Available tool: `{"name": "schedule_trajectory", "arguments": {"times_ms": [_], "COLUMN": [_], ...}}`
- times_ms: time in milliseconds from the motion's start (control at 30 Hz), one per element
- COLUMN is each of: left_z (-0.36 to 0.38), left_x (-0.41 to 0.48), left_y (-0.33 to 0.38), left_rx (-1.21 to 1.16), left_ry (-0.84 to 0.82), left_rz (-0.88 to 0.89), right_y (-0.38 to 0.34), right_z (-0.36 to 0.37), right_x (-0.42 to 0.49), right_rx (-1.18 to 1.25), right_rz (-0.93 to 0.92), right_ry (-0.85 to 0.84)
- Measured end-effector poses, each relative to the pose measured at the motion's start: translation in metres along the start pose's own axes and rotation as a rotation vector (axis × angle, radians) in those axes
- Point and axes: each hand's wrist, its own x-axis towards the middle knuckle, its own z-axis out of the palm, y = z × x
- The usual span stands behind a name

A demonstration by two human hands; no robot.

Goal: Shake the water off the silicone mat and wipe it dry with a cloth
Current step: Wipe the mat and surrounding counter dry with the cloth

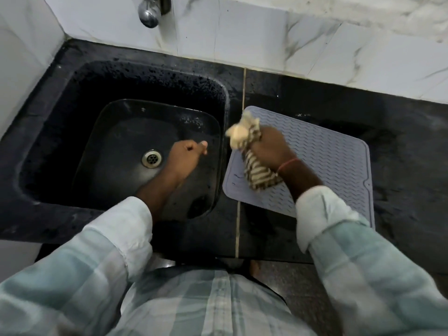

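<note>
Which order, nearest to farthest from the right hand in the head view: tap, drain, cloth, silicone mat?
1. cloth: gripped in the right hand itself.
2. silicone mat: directly under that hand, on the counter right of the sink.
3. drain: in the sink bottom, off to the left.
4. tap: on the wall, top left.

On my feed the tap [151,10] is cut off by the top edge, so I see only its lower end. The cloth [257,170] is smeared with blur at its far end, and its middle is hidden inside the right hand [269,149]. The right sleeve [334,221] covers much of the silicone mat [327,156] along its near edge. The counter [412,146] runs off the right edge.
</note>
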Motion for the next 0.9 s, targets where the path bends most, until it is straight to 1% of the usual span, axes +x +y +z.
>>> {"name": "schedule_trajectory", "arguments": {"times_ms": [33,67,100,133,167,267,300,367,400,433,467,500,567,600,633,767,800,833,900], "left_z": [-0.004,-0.008,-0.008,-0.006,-0.004,0.004,0.006,0.011,0.012,0.012,0.011,0.010,0.008,0.009,0.009,0.008,0.007,0.007,0.008], "left_x": [0.003,0.003,0.003,0.002,-0.001,-0.009,-0.011,-0.013,-0.013,-0.013,-0.013,-0.013,-0.015,-0.016,-0.016,-0.020,-0.021,-0.022,-0.027], "left_y": [-0.001,-0.002,-0.003,-0.005,-0.005,-0.007,-0.008,-0.008,-0.008,-0.007,-0.006,-0.005,-0.001,0.001,0.001,-0.003,-0.004,-0.005,-0.003], "left_rx": [0.009,0.012,0.021,0.024,0.019,-0.037,-0.056,-0.084,-0.093,-0.097,-0.095,-0.099,-0.139,-0.158,-0.166,-0.153,-0.143,-0.135,-0.125], "left_ry": [0.033,0.037,0.027,0.023,0.026,0.039,0.042,0.051,0.053,0.054,0.056,0.058,0.076,0.089,0.098,0.121,0.137,0.147,0.134], "left_rz": [-0.024,-0.038,-0.048,-0.061,-0.072,-0.108,-0.121,-0.139,-0.136,-0.134,-0.132,-0.128,-0.135,-0.144,-0.158,-0.174,-0.173,-0.175,-0.175], "right_y": [0.000,-0.001,-0.002,-0.003,-0.005,-0.015,-0.017,-0.016,-0.015,-0.012,-0.008,-0.005,0.003,0.006,0.007,-0.018,-0.028,-0.032,-0.028], "right_z": [0.000,0.008,0.020,0.034,0.048,0.074,0.078,0.079,0.073,0.066,0.056,0.044,0.022,0.019,0.025,0.096,0.104,0.106,0.083], "right_x": [0.014,0.023,0.027,0.026,0.019,-0.027,-0.039,-0.052,-0.052,-0.046,-0.037,-0.025,-0.004,0.002,0.005,-0.019,-0.022,-0.020,-0.011], "right_rx": [-0.067,-0.140,-0.186,-0.197,-0.201,-0.193,-0.206,-0.241,-0.203,-0.115,-0.027,0.035,0.028,-0.023,-0.075,-0.240,-0.207,-0.112,0.205], "right_rz": [-0.009,-0.018,-0.012,-0.005,-0.009,-0.102,-0.118,-0.140,-0.140,-0.126,-0.101,-0.055,0.046,0.084,0.104,0.124,0.100,0.080,0.101], "right_ry": [0.070,0.049,-0.016,-0.059,-0.063,0.007,-0.030,-0.168,-0.219,-0.237,-0.186,-0.092,0.124,0.181,0.189,0.054,0.064,0.058,0.065]}}
